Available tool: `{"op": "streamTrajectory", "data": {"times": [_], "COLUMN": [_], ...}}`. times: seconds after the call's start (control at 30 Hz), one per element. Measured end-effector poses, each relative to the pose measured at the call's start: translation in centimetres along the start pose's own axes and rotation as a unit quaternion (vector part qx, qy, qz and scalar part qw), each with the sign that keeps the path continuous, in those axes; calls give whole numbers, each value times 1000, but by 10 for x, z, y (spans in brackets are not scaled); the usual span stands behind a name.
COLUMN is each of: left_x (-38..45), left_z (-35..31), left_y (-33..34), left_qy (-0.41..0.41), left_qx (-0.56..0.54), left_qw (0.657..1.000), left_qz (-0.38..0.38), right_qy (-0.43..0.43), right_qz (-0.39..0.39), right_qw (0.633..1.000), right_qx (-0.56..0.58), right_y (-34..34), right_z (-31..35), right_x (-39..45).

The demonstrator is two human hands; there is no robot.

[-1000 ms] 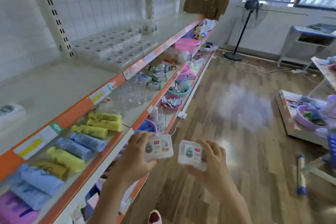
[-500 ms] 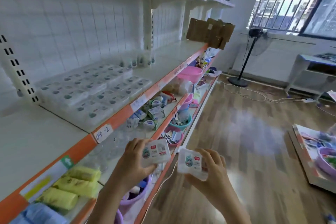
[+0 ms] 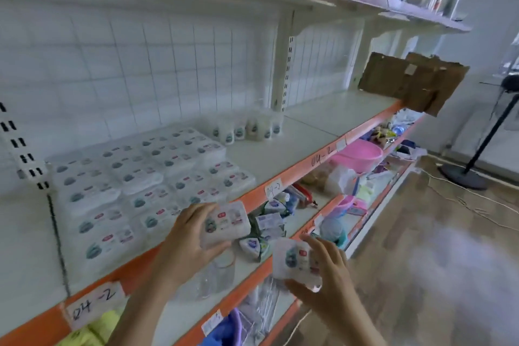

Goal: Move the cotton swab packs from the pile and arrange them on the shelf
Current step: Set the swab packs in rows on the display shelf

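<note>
My left hand (image 3: pixel 186 239) grips a clear cotton swab pack (image 3: pixel 227 222) with a red and teal label, held just in front of the orange edge of the white shelf (image 3: pixel 280 160). My right hand (image 3: pixel 328 286) holds a second cotton swab pack (image 3: pixel 295 258) lower and to the right, in front of the shelf below. On the white shelf several matching packs (image 3: pixel 140 182) lie in neat stacked rows. Behind them stand several round swab tubs (image 3: pixel 247 129) against the grid back wall.
The lower shelf holds small wrapped goods (image 3: pixel 269 222), clear cups (image 3: pixel 213 275), a pink basin (image 3: pixel 356 154) and bags. Torn cardboard (image 3: pixel 410 81) hangs at the shelf's far end. A fan stand (image 3: pixel 463 177) and a cable lie on the wooden floor at right.
My view has swung up and left toward the shelf with the arranged packs. Both hands have risen with their packs, the left one now close to the shelf's front edge.
</note>
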State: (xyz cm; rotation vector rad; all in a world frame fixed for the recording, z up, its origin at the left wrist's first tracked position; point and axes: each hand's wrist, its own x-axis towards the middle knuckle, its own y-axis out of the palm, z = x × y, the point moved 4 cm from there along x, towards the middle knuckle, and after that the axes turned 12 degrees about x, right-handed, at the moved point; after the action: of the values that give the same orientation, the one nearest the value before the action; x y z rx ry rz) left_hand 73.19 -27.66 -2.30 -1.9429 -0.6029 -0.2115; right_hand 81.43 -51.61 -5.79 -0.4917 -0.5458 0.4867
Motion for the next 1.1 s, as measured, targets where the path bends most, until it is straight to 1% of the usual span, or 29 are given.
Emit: {"op": "streamTrajectory", "data": {"times": [0.13,0.3,0.37,0.47,0.57,0.67,0.8,0.83,0.9,1.0,1.1], "left_x": [33,54,57,62,67,72,83,83,83,79,80], "left_z": [1,1,5,13,26,40,53,54,54,55,58], "left_y": [6,7,2,-10,-20,-23,-17,-13,-8,-5,-5], "left_qy": [-81,-175,-198,-232,-251,-285,-291,-301,-309,-309,-316], "left_qx": [24,55,75,99,134,146,147,145,149,147,154], "left_qw": [996,979,973,965,956,945,944,941,934,929,926], "left_qz": [-39,-89,-93,-77,-70,-59,-54,-59,-95,-140,-138], "right_qy": [-67,-147,-169,-206,-204,-200,-152,-147,-148,-127,-89], "right_qz": [71,158,199,223,247,249,289,301,317,321,329], "right_qw": [995,975,963,948,940,942,941,939,933,929,925], "right_qx": [32,57,64,92,117,107,86,82,89,136,165], "right_y": [-12,-11,0,20,44,70,101,106,110,109,110], "right_z": [-17,-27,-22,-8,7,10,7,5,1,-6,-13], "right_x": [71,145,169,202,232,262,284,285,286,290,296]}}
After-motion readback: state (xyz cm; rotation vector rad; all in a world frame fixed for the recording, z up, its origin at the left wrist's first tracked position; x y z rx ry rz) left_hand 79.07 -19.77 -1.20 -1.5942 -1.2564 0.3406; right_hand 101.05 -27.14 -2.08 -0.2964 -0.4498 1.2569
